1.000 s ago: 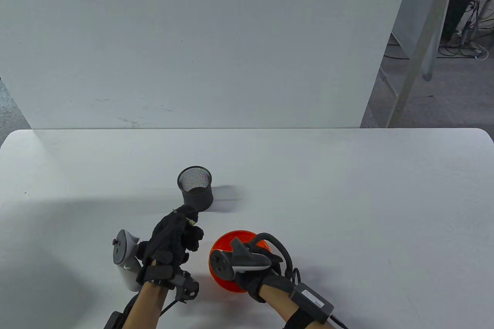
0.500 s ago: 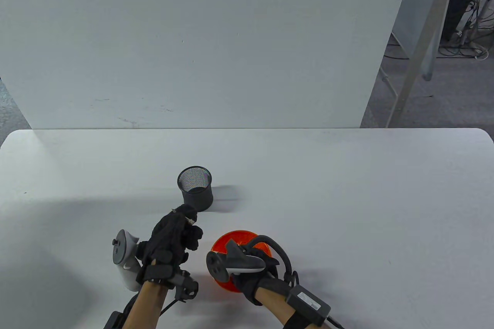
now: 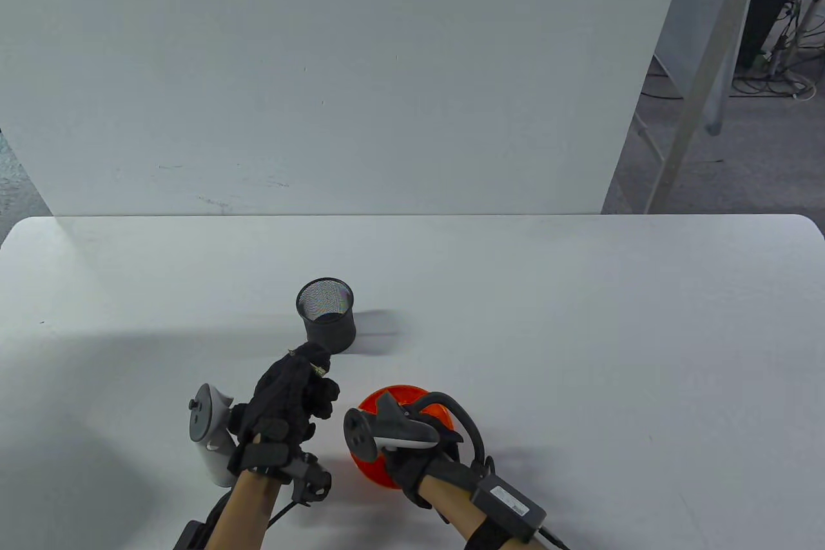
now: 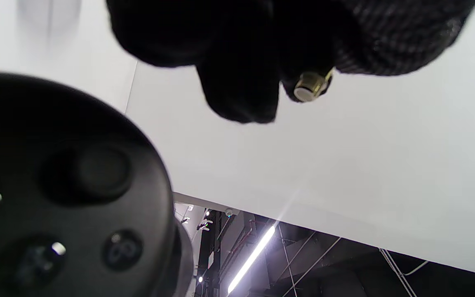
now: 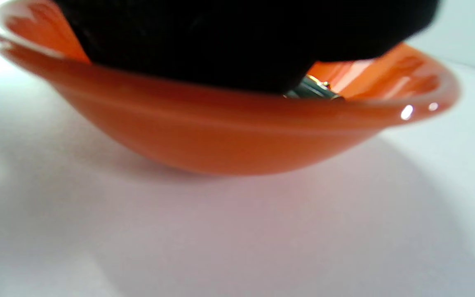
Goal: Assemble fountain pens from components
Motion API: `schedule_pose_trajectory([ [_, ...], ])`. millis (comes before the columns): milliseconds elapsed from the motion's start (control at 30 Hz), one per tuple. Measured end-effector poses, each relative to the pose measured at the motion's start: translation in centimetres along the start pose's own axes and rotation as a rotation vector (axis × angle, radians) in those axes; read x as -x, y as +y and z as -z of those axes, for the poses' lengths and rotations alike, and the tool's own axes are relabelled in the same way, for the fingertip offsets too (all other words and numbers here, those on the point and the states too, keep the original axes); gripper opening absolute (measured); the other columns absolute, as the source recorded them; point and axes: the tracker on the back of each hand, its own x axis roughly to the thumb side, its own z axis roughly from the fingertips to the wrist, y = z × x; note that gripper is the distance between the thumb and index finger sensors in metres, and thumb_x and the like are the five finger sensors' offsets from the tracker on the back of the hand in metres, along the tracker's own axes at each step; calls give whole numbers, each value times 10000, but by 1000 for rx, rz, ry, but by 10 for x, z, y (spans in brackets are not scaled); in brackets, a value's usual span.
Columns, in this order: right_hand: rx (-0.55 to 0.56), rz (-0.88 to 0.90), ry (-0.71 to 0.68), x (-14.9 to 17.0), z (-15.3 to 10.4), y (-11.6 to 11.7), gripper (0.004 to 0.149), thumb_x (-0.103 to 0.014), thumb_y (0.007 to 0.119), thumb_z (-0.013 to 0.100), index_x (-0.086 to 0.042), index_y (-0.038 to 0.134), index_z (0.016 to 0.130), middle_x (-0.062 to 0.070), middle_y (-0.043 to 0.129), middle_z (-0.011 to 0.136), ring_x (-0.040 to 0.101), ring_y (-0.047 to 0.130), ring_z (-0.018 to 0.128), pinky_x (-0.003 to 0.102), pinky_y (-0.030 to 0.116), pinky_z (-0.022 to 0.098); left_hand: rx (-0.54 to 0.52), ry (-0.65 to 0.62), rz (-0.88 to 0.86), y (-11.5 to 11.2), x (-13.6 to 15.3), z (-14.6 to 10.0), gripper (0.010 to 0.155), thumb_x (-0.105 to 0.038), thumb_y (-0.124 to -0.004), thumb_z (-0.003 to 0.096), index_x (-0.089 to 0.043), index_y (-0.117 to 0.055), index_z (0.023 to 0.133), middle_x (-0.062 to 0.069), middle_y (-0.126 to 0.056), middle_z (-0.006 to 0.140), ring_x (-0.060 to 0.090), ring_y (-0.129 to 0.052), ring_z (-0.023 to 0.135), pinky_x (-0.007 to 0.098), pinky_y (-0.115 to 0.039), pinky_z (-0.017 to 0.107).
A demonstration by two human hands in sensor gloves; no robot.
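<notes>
My left hand (image 3: 293, 392) is curled around a pen part, just in front of the black mesh cup (image 3: 326, 313). A small metal tip (image 3: 318, 371) sticks out between its fingers. In the left wrist view the brass-ringed end (image 4: 311, 85) of that part shows under the gloved fingers (image 4: 241, 90). My right hand (image 3: 419, 447) reaches down into the orange bowl (image 3: 370, 472). In the right wrist view the glove covers the orange bowl (image 5: 229, 136), and a metallic pen part (image 5: 313, 91) shows at the fingers inside it. Whether those fingers hold it is hidden.
The white table (image 3: 580, 331) stretches wide to the right and back. A white board (image 3: 335, 73) stands along the table's far edge. Cables and a box (image 3: 509, 501) trail from my right wrist.
My right hand has slid a little left and toward me over the orange bowl. My left hand has stayed in place with its pen part.
</notes>
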Motion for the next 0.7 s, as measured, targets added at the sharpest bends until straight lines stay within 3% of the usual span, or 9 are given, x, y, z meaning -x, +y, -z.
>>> schedule_pose_trajectory([
  [400,9,32,49,0,0,1,421,-353,857,492,-122,828,843,55,944,594,194,910,371,333,862,217,2,-2,-7,-1,0,0,464,-536,-755,555,-302,-808,951,23,-828,886,127,-1027,559,315,-880,357],
  [700,-49,82,94,2,8,0,419,-357,860,483,-123,845,831,60,931,589,184,901,365,331,859,214,8,4,-7,-2,1,-1,464,-536,-753,556,-301,-806,953,24,-828,885,128,-1026,560,318,-879,359],
])
